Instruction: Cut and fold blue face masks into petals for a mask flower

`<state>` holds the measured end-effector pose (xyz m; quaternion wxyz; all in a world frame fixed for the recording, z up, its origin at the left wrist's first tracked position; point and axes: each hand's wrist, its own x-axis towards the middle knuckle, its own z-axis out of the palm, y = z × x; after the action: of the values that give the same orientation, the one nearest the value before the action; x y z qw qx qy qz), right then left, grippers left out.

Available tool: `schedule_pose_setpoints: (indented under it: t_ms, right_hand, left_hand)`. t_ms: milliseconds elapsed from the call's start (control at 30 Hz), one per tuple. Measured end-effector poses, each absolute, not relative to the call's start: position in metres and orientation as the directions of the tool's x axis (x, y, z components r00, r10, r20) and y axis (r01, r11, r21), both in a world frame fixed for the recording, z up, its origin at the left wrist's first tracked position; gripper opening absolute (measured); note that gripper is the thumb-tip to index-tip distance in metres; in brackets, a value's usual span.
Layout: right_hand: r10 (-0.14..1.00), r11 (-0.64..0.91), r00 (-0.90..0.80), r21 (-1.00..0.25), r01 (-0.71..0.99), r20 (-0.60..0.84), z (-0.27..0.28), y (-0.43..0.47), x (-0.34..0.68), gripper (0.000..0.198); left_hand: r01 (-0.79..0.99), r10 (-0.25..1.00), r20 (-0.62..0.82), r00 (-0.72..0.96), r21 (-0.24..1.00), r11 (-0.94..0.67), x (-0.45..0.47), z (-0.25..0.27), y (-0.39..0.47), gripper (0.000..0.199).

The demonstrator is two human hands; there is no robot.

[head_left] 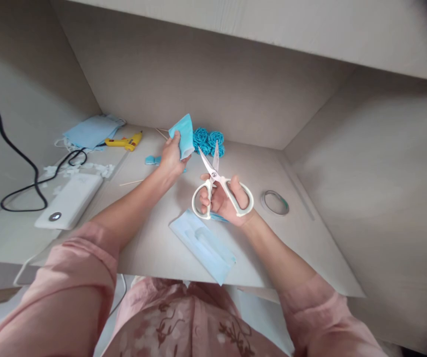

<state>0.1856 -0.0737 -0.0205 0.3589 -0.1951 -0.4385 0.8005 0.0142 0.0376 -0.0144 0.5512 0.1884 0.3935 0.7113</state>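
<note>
My left hand (pixel 174 156) is closed on a folded piece of blue face-mask fabric (pixel 183 134), lifted above the table. My right hand (pixel 224 198) holds white-handled scissors (pixel 214 176), thumb and fingers through the loops, blades parted and pointing away from me. The blade tips are apart from the fabric, to its right. Behind them sits a cluster of several blue rosettes (pixel 209 141). Below my right hand lies a flat, light blue mask piece (pixel 206 248). Small blue scraps (pixel 152 160) lie left of my left wrist.
Whole blue masks (pixel 92 131) are stacked at the back left beside a yellow glue gun (pixel 126 142). A white power strip (pixel 70 201) with a black cord (pixel 1 129) lies at left, near white scraps (pixel 105 170). A tape roll (pixel 274 202) rests at right. Panels enclose the table.
</note>
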Motion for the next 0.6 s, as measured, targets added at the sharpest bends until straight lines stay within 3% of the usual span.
schedule_pose_setpoints:
  t_ms: [133,367,600]
  right_hand:
    - [0.751,-0.361,-0.659,-0.856,-0.370,-0.031,-0.022,-0.073,0.183,0.071]
    - [0.739,-0.365,-0.673,-0.863,-0.349,-0.040,-0.025,-0.076,0.178,0.065]
    - [0.745,-0.361,-0.667,-0.847,-0.391,-0.010,-0.027,-0.076,0.177,0.058]
  left_hand:
    - [-0.622,0.926,-0.138,-0.350,0.774,-0.120,0.014,-0.019,0.040,0.043]
    - [-0.598,0.879,-0.193,-0.435,0.792,-0.122,0.020,-0.009,0.028,0.025]
    - [-0.605,0.908,-0.051,-0.415,0.761,-0.234,0.031,-0.009,0.020,0.020]
